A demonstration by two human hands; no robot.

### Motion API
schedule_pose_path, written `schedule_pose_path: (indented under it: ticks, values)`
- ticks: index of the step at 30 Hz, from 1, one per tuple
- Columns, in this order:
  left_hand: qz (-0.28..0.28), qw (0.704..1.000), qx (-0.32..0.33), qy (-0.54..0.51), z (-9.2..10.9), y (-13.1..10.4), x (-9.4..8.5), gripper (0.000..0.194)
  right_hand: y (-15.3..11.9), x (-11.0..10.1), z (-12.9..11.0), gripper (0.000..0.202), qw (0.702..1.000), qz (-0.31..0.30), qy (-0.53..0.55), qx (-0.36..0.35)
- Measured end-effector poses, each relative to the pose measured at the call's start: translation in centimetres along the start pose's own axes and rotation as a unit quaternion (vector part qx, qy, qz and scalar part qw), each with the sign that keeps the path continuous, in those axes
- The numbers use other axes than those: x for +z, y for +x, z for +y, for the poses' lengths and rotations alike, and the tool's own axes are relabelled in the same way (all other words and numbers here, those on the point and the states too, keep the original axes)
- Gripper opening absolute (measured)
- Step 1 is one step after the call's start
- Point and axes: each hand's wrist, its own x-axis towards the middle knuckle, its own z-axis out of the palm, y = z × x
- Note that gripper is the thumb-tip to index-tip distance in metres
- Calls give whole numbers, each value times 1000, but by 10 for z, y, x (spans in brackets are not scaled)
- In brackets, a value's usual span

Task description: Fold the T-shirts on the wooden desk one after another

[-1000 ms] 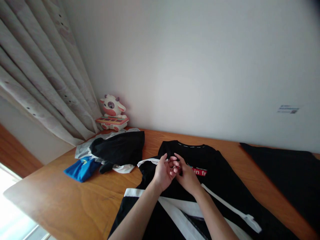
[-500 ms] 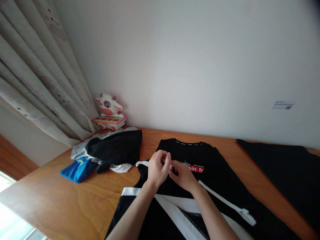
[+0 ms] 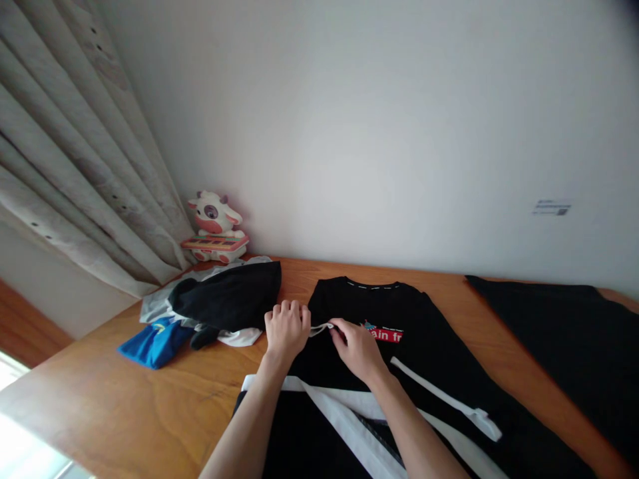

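A thin white strap (image 3: 319,328) runs between my hands above a black shirt (image 3: 344,299) laid flat. My left hand (image 3: 288,329) is a fist, knuckles up, closed round the strap's left part. With thumb and forefinger my right hand (image 3: 357,346) pinches its other end, left of the shirt's red print (image 3: 385,334). Below my wrists lies a black garment (image 3: 309,439) with white bands (image 3: 339,426). Another white strap (image 3: 434,388), with a thicker end at the right, rests across the shirt right of my right forearm.
On the wooden table (image 3: 150,412), a pile of clothes lies at the left, with a black garment (image 3: 232,299) and a blue one (image 3: 154,342). Behind it sits a cow toy with a keyboard (image 3: 214,229). Black cloth (image 3: 554,339) covers the right side. Beyond rises the wall (image 3: 369,146); curtains (image 3: 84,159) hang left.
My hands were close together, fingertips nearly touching. Now they are apart: the left hand has moved left and turned knuckles up, and the strap shows stretched between them.
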Motion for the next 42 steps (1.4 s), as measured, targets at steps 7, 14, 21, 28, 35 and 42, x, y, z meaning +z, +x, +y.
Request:
schedule_pose_path:
  ticks: [7, 14, 21, 28, 35, 42]
  values:
    - [-57, 997, 43, 28, 20, -9, -27, 60, 4, 1, 15, 27, 959, 113, 249, 77]
    - [-176, 978, 109, -25, 21, -15, -40, 29, 8, -5, 19, 30, 909, 146, 362, 146]
    - [-224, 923, 91, -299, 20, -10, -28, 40, 12, -8, 21, 43, 917, 171, 315, 176]
    - [-41, 964, 175, -197, 7, -3, 24, 28, 10, 1, 32, 29, 967, 188, 120, 126]
    - [-110, 971, 203, -70, 7, -15, 53, 52, 0, 4, 22, 30, 978, 127, -95, 135]
    - [-126, 968, 218, -22, 45, 23, 50, 48, -2, 11, 33, 30, 976, 201, -50, 67]
